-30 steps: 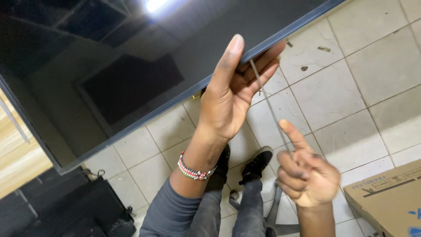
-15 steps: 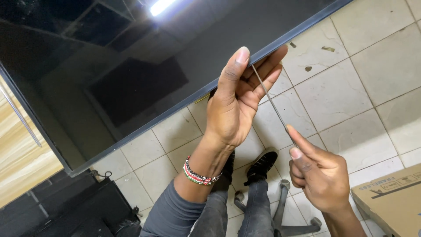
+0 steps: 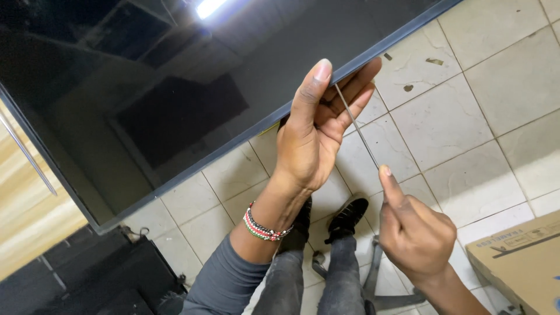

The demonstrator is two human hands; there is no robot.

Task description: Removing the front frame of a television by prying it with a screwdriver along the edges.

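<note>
A large flat screen (image 3: 175, 87) with a dark glossy face fills the upper left. My left hand (image 3: 318, 128) grips its lower edge, thumb on the front and fingers curled behind. A thin pale strip (image 3: 357, 127) runs from the fingers of that hand down to my right hand (image 3: 411, 230). My right hand pinches the strip's lower end between thumb and fingers. A beaded bracelet (image 3: 263, 226) circles my left wrist above a grey sleeve.
Below lie cream floor tiles (image 3: 466, 116), my black shoes (image 3: 347, 217) and grey trousers. A cardboard box (image 3: 522, 262) sits at the lower right. A dark case or stand (image 3: 99, 280) lies at the lower left, with a wooden surface (image 3: 26, 204) beside it.
My right hand has risen and taken hold of the strip's lower end. My left hand stays on the screen's edge; the view has shifted slightly.
</note>
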